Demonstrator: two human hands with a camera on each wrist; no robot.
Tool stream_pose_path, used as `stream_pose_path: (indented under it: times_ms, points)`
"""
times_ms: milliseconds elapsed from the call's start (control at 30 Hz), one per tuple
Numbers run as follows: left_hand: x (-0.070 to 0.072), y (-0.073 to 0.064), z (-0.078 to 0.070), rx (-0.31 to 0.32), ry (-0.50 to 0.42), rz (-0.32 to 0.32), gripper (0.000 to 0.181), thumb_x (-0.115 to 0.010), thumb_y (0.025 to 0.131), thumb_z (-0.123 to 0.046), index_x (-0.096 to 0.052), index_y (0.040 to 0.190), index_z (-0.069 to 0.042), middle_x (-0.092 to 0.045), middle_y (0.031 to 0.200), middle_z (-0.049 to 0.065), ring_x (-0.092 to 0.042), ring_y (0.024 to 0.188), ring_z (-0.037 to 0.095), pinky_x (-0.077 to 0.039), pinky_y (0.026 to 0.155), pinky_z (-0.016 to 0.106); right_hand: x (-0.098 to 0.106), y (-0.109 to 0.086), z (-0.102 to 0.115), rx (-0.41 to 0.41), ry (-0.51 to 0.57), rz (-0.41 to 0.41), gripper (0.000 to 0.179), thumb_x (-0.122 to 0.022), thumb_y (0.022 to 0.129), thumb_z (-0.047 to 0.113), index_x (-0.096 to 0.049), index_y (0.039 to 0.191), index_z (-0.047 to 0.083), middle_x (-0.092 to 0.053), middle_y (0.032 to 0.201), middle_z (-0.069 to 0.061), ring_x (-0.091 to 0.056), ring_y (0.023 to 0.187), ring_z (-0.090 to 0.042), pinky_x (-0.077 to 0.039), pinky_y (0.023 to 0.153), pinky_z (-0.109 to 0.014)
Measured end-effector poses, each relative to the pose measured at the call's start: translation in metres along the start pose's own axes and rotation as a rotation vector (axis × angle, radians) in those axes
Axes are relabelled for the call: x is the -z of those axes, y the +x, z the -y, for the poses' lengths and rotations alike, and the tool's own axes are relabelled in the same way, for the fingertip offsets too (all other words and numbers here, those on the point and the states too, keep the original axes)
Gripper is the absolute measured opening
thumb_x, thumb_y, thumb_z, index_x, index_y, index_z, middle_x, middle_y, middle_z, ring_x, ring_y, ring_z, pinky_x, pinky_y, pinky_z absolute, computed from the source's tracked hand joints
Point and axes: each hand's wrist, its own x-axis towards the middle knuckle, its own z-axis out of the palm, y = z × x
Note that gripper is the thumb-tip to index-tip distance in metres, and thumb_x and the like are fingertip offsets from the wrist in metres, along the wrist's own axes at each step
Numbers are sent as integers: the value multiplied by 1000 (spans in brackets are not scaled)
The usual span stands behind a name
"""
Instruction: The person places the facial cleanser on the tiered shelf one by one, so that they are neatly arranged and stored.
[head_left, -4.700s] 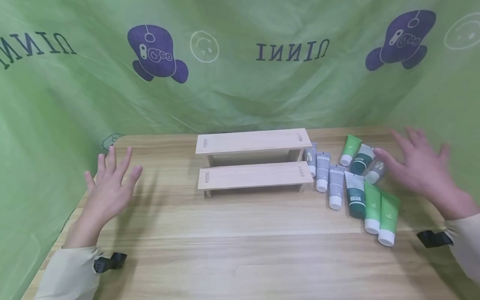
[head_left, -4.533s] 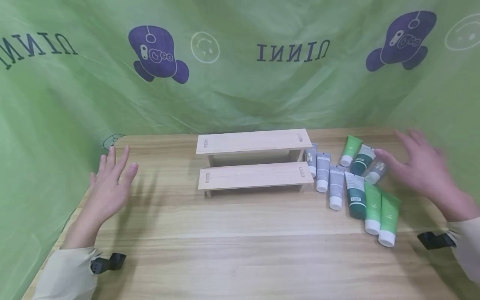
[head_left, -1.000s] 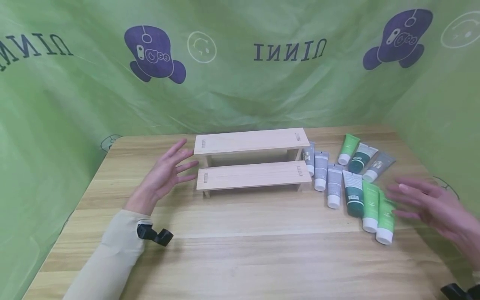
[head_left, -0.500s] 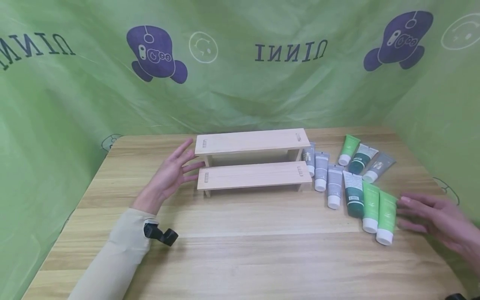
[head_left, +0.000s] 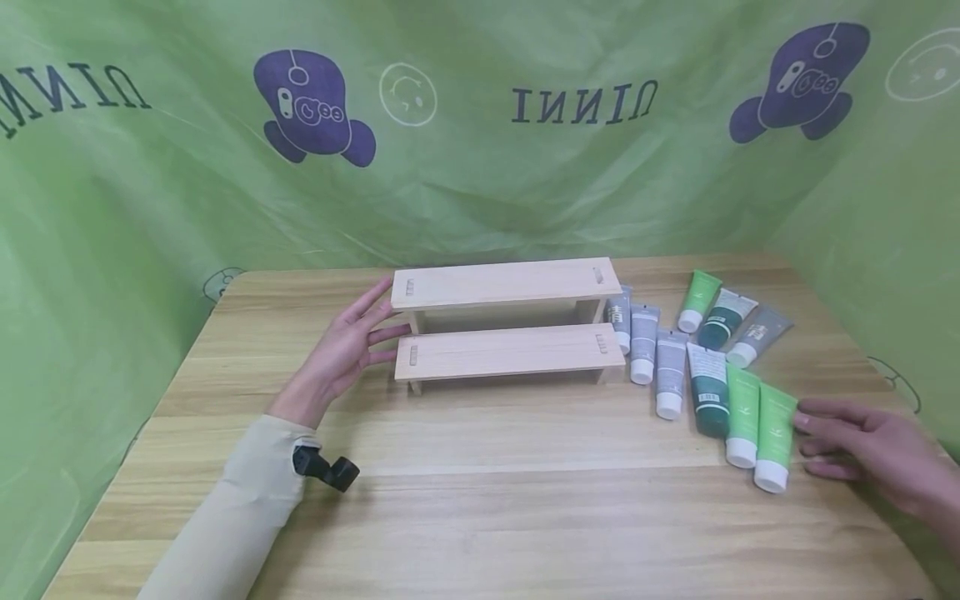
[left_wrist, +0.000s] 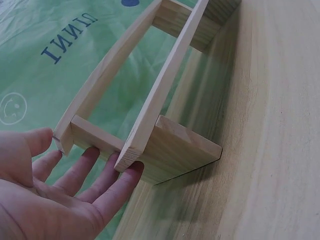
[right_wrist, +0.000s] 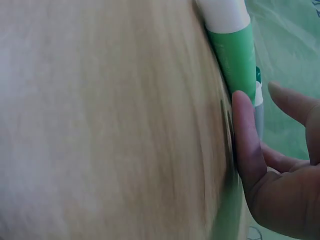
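A two-step pale wooden rack stands mid-table in the head view, with a higher back board [head_left: 506, 284] and a lower front board [head_left: 510, 351]. My left hand [head_left: 330, 358] is at its left end, fingers extended. In the left wrist view the fingertips [left_wrist: 132, 170] rest against the end of the wooden rack [left_wrist: 175, 145]. On the right, my right hand [head_left: 885, 450] lies low over the table beside the outermost green squeeze tube [head_left: 776, 429], its fingertips right at the tube's edge. The right wrist view has the tube [right_wrist: 237, 57] just past the loosely bent fingers [right_wrist: 247, 135].
Left of that tube lie another green tube [head_left: 742, 408], a dark green tube [head_left: 708, 392] and several grey tubes [head_left: 671, 375]. Farther back are a green tube [head_left: 699, 300], a dark green one [head_left: 726, 318] and a grey one [head_left: 759, 335]. A green curtain [head_left: 465, 192] surrounds the table [head_left: 465, 517].
My left hand has moved from the table's left side to the rack's left end. My right hand has come down from above the back tubes to beside the outermost green tube.
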Motion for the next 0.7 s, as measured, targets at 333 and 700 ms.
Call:
stream_pose_path:
  times_ms: [333, 700]
  points:
    - [1, 0, 0, -9, 25, -1, 55, -48, 108, -31, -27, 159, -36, -33, 160, 10, -47, 135, 37, -49, 104, 54, -14, -1, 15, -47, -383, -104, 64, -68, 99, 30, -48, 133, -20, -65, 87, -4, -65, 69, -16, -64, 65, -36]
    - [1, 0, 0, -9, 33, -11, 54, -48, 108, -30, -29, 158, -37, -33, 159, 10, -54, 127, 33, -54, 99, 50, -19, 1, 24, -90, -559, -65, 75, -62, 98, 51, -50, 128, -17, -60, 86, -8, -59, 67, -16, -62, 59, -33]
